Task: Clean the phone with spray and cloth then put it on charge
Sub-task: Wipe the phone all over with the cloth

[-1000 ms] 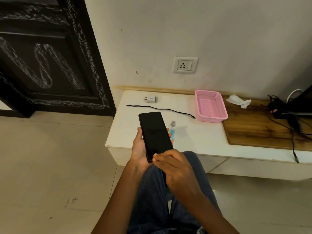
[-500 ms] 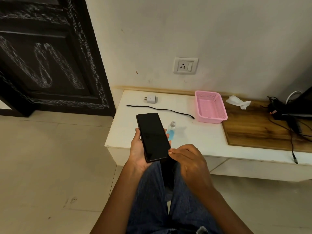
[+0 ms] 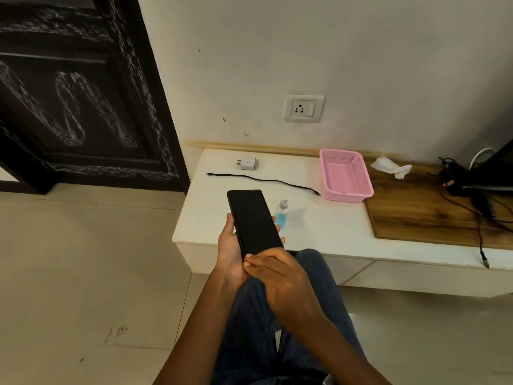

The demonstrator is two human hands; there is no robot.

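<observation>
Black phone (image 3: 254, 220), dark screen up; spray bottle (image 3: 281, 214) upright behind.

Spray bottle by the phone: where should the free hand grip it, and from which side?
Grip the small clear spray bottle with blue liquid round its body below the white nozzle, coming from its right: it stands upright, and the black phone in the left hand blocks its left.

Left hand (image 3: 231, 250) palm up, wrist straight, forearm rising from bottom centre; thumb lies along the left edge of the black slab phone (image 3: 254, 222), fingertips curl round its right edge, cradling it. Right hand (image 3: 280, 282) back up, just right of and below the left, fingers bent with tips bunched over the phone's near end, overlapping the left palm. Both forearms bare. 2 legs in blue jeans below.
</observation>
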